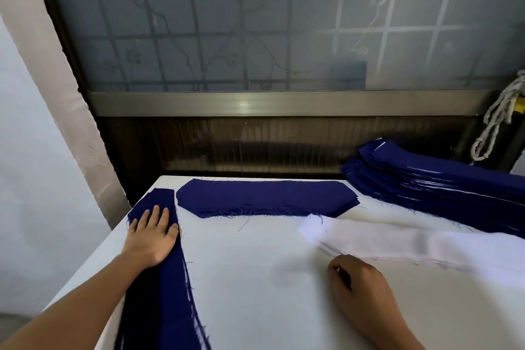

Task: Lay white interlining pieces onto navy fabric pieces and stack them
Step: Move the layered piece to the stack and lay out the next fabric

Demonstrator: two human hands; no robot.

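The left hand lies flat, fingers straight, on the long navy fabric strip stack along the left edge of the white-covered table. The right hand, fingers curled, sits just beside the near edge of the white interlining strip stack; whether it pinches a ply cannot be told. Recommended: lift one ply only and align its edges to the navy strip. Open surface lies between the hands. The navy angled-end stack occupies the far edge, and the tall navy-and-white pile the far right corner.
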